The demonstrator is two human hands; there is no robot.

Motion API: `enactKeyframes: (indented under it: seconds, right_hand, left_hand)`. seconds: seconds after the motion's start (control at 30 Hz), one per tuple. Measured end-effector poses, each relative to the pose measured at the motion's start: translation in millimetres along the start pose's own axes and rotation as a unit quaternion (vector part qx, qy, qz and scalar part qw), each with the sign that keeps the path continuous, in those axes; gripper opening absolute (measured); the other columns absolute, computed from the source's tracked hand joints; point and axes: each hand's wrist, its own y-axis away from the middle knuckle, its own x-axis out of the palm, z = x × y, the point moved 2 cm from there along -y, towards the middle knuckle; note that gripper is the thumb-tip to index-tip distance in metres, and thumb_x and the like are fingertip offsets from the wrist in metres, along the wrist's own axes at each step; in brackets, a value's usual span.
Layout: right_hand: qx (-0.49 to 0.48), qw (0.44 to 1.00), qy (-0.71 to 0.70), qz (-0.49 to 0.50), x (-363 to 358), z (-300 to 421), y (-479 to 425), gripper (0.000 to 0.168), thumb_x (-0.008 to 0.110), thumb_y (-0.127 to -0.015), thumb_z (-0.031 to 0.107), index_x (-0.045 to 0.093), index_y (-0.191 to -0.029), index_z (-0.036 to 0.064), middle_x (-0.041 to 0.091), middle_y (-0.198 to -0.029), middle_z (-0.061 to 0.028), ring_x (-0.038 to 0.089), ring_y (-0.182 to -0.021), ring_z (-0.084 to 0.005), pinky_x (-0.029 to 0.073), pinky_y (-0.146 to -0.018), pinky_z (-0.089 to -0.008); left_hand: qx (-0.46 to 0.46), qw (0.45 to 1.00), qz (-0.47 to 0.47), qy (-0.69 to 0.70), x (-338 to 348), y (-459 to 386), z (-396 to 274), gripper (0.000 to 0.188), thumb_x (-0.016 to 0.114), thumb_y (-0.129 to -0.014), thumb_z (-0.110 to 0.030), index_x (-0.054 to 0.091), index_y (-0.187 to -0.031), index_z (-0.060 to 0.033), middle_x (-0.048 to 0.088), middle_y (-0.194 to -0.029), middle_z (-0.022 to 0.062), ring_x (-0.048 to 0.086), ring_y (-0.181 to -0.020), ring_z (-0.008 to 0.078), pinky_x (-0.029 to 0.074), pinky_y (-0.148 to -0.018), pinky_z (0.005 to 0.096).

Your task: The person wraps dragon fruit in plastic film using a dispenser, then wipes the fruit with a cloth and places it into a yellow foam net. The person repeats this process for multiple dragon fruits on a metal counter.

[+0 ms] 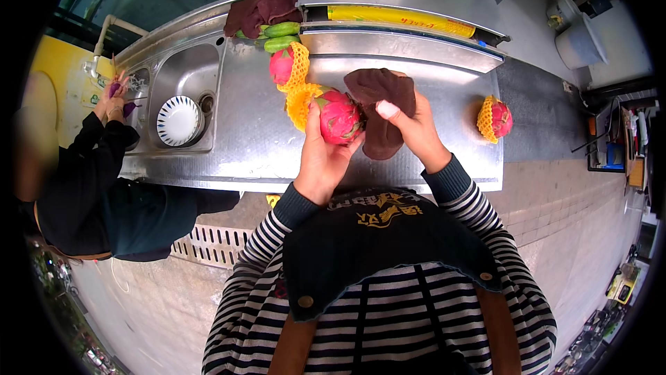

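A pink dragon fruit (pixel 339 117) rests in my left hand (pixel 325 159), held over the stainless steel counter (pixel 255 130). My right hand (pixel 422 128) grips a dark brown cloth (pixel 382 115) just right of the fruit; whether they touch is hard to tell. Directly left of the held fruit is a yellow foam net sleeve (pixel 302 106). Behind that lies another dragon fruit (pixel 281 66), partly inside its own yellow foam net (pixel 298 65). A third dragon fruit (pixel 501 119), also netted, sits near the counter's right end.
Green cucumbers (pixel 282 37) and a crumpled brown cloth (pixel 265 11) lie at the back. A metal shelf (pixel 400 44) holds a yellow box (pixel 400 18). White patterned bowls (pixel 178 121) stand in the sink (pixel 190 68). At far left, another person's hands (pixel 117 96) work over a second basin.
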Motion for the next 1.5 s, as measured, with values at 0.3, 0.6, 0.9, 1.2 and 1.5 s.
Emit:
enactKeyframes:
  seconds: [0.3,0.6,0.9,1.2,1.5]
  right_hand:
    - [-0.109,0.976,0.183,-0.031,19,-19,3,0.042,0.070,-0.069,-0.002,0.059,-0.110,0.002,0.061,-0.110,-0.0113,0.059,-0.103,-0.0217,0.046,-0.090,-0.0304]
    - [-0.175,0.925,0.318,0.115,13,-2,12,0.045,0.073,-0.074,0.019,0.061,-0.116,0.008,0.043,-0.135,-0.0159,0.050,-0.118,-0.0295,0.041,-0.097,-0.0356]
    - [-0.150,0.974,0.155,0.071,-13,12,-1,0.046,0.072,-0.074,0.021,0.061,-0.115,0.003,0.045,-0.135,-0.0156,0.047,-0.120,-0.0295,0.038,-0.100,-0.0379]
    - [0.130,0.988,-0.080,0.021,-11,-7,-18,0.047,0.066,-0.085,0.021,0.052,-0.124,-0.002,0.058,-0.118,-0.0097,0.053,-0.110,-0.0175,0.040,-0.097,-0.0303]
    - [-0.102,0.983,0.068,0.139,-20,47,-4,0.048,0.069,-0.076,0.028,0.054,-0.114,0.002,0.045,-0.129,-0.0154,0.046,-0.119,-0.0264,0.038,-0.099,-0.0378]
  left_hand:
    - [-0.020,0.999,-0.032,0.017,-1,8,2,0.038,0.061,-0.089,-0.035,0.052,-0.121,-0.0163,0.058,-0.115,-0.0011,0.055,-0.104,0.0124,0.045,-0.088,0.0347]
    - [0.066,0.993,0.080,-0.052,8,-1,0,0.041,0.060,-0.091,-0.026,0.044,-0.126,-0.0126,0.051,-0.121,0.0067,0.052,-0.113,0.0194,0.049,-0.089,0.0412]
    - [0.067,0.989,0.074,-0.112,14,13,-9,0.052,0.059,-0.091,-0.027,0.032,-0.134,-0.0142,0.046,-0.127,0.0089,0.051,-0.116,0.0220,0.050,-0.089,0.0396]
    - [0.187,0.916,0.160,-0.318,19,20,-15,0.045,0.056,-0.091,-0.019,0.039,-0.131,-0.0090,0.044,-0.129,0.0087,0.047,-0.118,0.0185,0.042,-0.098,0.0333]
    - [0.129,0.950,0.200,-0.200,16,17,-27,0.068,0.071,-0.079,-0.027,0.027,-0.129,-0.0132,0.039,-0.130,0.0115,0.043,-0.123,0.0253,0.041,-0.101,0.0418]
